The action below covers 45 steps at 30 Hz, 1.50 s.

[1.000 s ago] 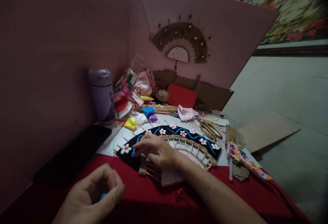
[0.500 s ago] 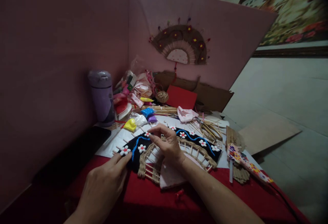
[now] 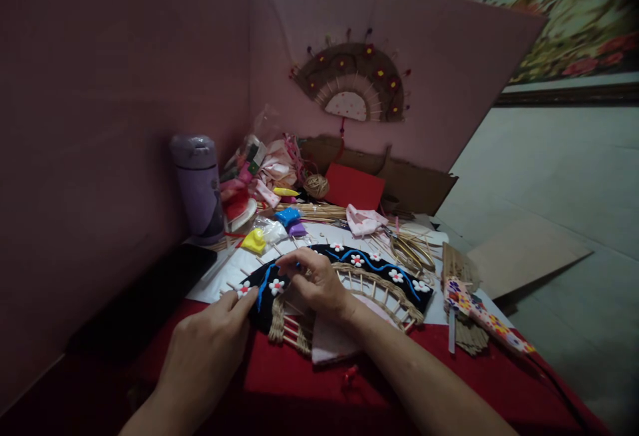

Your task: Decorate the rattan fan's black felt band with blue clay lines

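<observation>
Black cloth forms the wide outer band of the fan [image 3: 369, 259], which lies arched in front of you on the counter [image 3: 294, 393], its long axis running left to right. Your left hand [image 3: 202, 346] is nearer its left end, thumb and forefinger close together and touching the edge beside a white flower there; the other fingers are folded under and hard to see. Your right hand [image 3: 319, 286] is over the fan's left half, half curled, with thumb and fingertips nearly together by the blue line [image 3: 261, 289]; you cannot tell from this view whether they pinch anything. Just beyond the fan's left half are the yellow bag [image 3: 254, 241] and blue bag [image 3: 288, 216]; beyond its right half are the scissors [image 3: 414, 253]. Farther left of the fan stands the bottle [image 3: 198, 190].
</observation>
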Motion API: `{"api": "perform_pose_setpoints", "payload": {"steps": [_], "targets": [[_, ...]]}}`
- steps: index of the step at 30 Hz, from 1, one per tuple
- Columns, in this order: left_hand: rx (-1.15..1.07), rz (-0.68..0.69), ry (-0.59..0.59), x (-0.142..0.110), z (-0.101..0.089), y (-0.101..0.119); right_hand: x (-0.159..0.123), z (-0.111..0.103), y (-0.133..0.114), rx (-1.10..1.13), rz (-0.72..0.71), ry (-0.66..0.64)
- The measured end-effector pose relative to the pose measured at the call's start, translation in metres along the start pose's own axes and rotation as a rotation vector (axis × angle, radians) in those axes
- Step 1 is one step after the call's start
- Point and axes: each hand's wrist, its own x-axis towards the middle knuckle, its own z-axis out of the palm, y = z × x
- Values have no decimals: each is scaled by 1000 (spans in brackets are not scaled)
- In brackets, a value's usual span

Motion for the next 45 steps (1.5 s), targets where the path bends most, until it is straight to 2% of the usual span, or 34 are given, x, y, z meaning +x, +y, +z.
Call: {"api": "perform_pose_setpoints", "payload": {"steps": [4, 6, 8, 11, 13, 16, 18, 21, 27, 34, 37, 40, 45], "targets": [[-52, 5, -75, 4, -2, 3, 0, 0, 0, -42, -55, -16], [-131, -35, -63, 5, -4, 0, 0, -1, 0, -44, -40, -1], [-323, -87, 19, 5, -6, -5, 0, -1, 1, -39, -7, 25], [-812, -192, 122, 8, -13, -12, 0, 0, 3, -22, 27, 60], [-1162, -328, 49, 11, -17, -12, 0, 0, 3, -15, 28, 63], [-1597, -523, -157, 19, -20, -9, 0, 0, 3, -19, 21, 56], [-1803, -583, -239, 26, -19, -6, 0, 0, 4, -11, 18, 59], [-1992, -581, -275, 38, -17, -4, 0, 0, 4, 11, 16, 73], [-2104, -613, -397, 65, -19, -2, 0, -1, 2, 49, 25, 160], [-2185, -631, -300, 95, -32, 14, 2, -9, -5, 30, -24, 348], [-2270, -548, -278, 105, -35, 22, 2, -12, -7, -21, -79, 345], [-2285, -462, -305, 111, -34, 29, 3, -11, -6, -143, -122, 296], [-2213, -314, -351, 118, -29, 35, 4, -11, 0, -359, -8, 352]]}}
